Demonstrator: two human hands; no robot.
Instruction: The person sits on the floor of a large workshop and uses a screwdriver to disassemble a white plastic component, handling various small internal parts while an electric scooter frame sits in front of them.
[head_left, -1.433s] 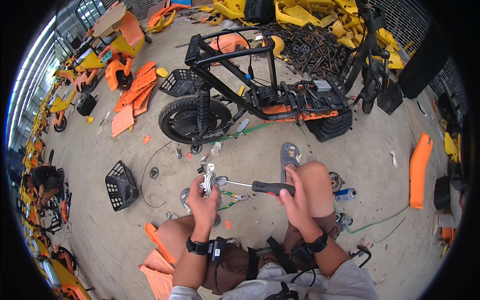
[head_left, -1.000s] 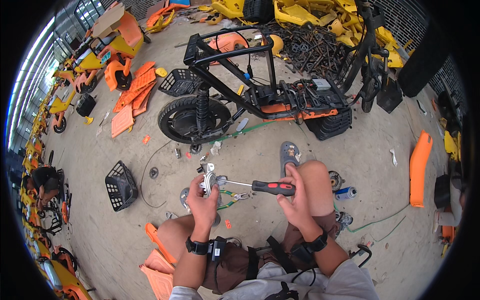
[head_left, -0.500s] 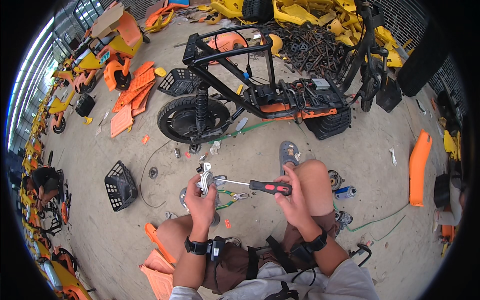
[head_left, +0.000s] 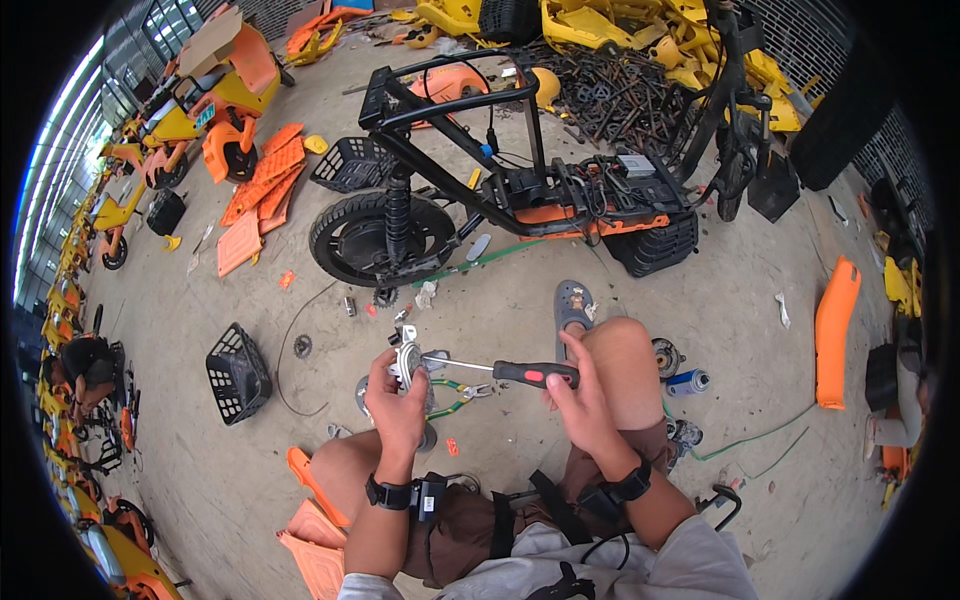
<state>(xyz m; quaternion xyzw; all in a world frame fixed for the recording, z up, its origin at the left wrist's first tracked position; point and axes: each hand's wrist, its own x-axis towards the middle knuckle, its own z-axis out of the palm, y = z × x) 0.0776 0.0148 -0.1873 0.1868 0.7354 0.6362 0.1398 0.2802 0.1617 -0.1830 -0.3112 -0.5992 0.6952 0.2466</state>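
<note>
Close in, between my knees and above the floor, my left hand [head_left: 398, 405] had a silver, rounded metal part [head_left: 408, 362] pinched at its lower end, thumb on the near side and fingers bent round the far one, the gap between them only as wide as the part. My right hand [head_left: 585, 400] was curled around the back end of a black-and-red screwdriver [head_left: 530, 373], fairly loosely, I judged; some of those fingers were hidden. The shaft pointed left, its tip at the part's face, though I could not tell whether it was seated or merely resting there.

The part looked stiff and light enough for one hand, but its smooth curved rim might turn or slip under a push. I reckoned the rim was the place to grip, with the thumb clear of the tip; the screwdriver was best held by its thick handle.

Just past my hands, pliers [head_left: 460, 397] with green-and-yellow grips lay on the concrete, a blue spray can [head_left: 688, 382] off to the right. Farther out stood a stripped black scooter frame [head_left: 428, 170], and beyond it a heap of dark metal pieces [head_left: 610, 100].
</note>
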